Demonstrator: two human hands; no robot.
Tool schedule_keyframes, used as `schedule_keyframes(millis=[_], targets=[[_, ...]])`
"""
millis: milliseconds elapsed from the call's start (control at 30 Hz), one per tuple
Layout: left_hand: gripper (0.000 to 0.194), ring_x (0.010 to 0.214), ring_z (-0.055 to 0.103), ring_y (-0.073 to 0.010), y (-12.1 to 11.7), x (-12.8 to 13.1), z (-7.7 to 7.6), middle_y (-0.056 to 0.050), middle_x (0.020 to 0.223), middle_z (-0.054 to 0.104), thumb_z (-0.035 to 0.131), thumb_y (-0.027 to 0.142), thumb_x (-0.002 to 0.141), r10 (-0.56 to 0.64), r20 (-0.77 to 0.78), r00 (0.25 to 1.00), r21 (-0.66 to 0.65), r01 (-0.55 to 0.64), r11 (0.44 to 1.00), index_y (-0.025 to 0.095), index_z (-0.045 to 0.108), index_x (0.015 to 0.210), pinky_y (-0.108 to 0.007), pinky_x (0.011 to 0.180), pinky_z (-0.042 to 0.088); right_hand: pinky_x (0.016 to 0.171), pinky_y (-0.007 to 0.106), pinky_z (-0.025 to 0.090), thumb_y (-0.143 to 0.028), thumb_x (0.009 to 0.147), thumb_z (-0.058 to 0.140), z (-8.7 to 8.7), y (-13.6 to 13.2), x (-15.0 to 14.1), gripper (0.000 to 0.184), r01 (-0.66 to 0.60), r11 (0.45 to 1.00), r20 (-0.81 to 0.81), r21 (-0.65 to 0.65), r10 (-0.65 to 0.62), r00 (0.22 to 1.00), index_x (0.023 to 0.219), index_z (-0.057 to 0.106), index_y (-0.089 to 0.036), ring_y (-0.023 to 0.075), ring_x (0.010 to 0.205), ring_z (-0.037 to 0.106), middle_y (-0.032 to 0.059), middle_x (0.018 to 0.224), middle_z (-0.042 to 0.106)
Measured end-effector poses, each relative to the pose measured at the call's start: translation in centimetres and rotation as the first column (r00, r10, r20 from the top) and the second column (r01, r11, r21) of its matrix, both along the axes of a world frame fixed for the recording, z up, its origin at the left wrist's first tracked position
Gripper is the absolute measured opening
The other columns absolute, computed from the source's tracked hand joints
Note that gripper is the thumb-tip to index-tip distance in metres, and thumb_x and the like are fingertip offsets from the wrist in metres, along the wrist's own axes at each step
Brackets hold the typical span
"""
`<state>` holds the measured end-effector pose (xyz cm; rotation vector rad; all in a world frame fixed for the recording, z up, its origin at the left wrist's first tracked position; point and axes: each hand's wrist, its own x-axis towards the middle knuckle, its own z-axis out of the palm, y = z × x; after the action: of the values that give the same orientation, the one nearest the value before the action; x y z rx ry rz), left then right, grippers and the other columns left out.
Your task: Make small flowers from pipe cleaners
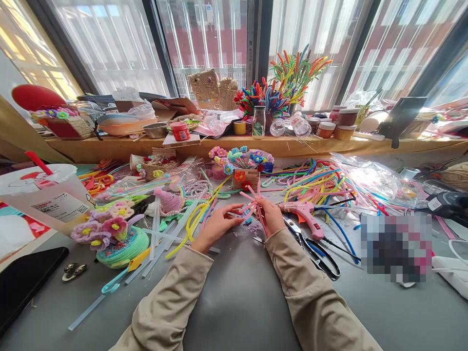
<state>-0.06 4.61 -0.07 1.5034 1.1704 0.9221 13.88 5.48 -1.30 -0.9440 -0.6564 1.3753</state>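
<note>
Pink pipe cleaners (252,204), crossed in a star-like bunch, are held up above the middle of the grey table. My right hand (270,217) pinches them near where they cross. On the other side, the curled fingers and thumb of my left hand (221,225) close around the ends that point left. Under the bunch lie a small blue fuzzy piece (248,221) and lilac fluff scraps (256,230). Just right of my right hand are a pink glue gun (306,217) and black-handled scissors (314,251).
Loose pipe cleaners (318,180) pile up at the back right. A small box of fuzzy flowers (245,178) stands behind my hands. On the left are clear glue sticks (171,243), a flower-topped green pot (124,247), a drink cup (47,195) and a phone (29,285).
</note>
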Motion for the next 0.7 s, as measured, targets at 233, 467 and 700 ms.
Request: schedule_keyframes(millis=[233, 467, 700], targets=[[0.028, 0.04, 0.039, -0.0078, 0.0, 0.0, -0.1, 0.001, 0.046, 0.051, 0.054, 0.041, 0.062, 0.007, -0.138, 0.99, 0.063, 0.002, 0.998, 0.015, 0.062, 0.055, -0.02, 0.04, 0.029, 0.037, 0.021, 0.016, -0.03, 0.054, 0.058, -0.1, -0.1, -0.2, 0.015, -0.002, 1.0, 0.015, -0.002, 0.002, 1.0, 0.051, 0.05, -0.016, 0.0042, 0.037, 0.023, -0.0075, 0.04, 0.034], [0.022, 0.056, 0.049, -0.0113, -0.1, 0.0, 0.5, 0.0, 0.065, 0.057, 0.059, 0.032, 0.06, 0.087, 0.038, 0.995, 0.124, -0.091, 0.988, 0.017, 0.06, 0.076, -0.02, 0.049, 0.035, 0.039, 0.021, 0.017, -0.032, 0.053, 0.059, -0.4, -0.2, -0.4, 0.018, -0.041, 0.999, 0.08, 0.002, 0.04, 0.996, 0.055, 0.055, -0.015, 0.0043, 0.038, 0.025, -0.0069, 0.04, 0.038], [0.019, 0.067, 0.053, -0.0145, -0.5, 0.2, 1.2, -0.001, 0.07, 0.061, 0.062, 0.03, 0.058, 0.035, 0.095, 0.995, 0.098, -0.045, 0.994, 0.016, 0.061, 0.07, -0.023, 0.062, 0.039, 0.048, 0.022, 0.028, -0.034, 0.056, 0.058, 0.0, -0.8, -0.8, 0.024, -0.198, 0.977, 0.286, 0.074, 0.17, 0.943, 0.062, 0.061, -0.011, 0.0074, 0.047, 0.037, -0.0025, 0.048, 0.05]])
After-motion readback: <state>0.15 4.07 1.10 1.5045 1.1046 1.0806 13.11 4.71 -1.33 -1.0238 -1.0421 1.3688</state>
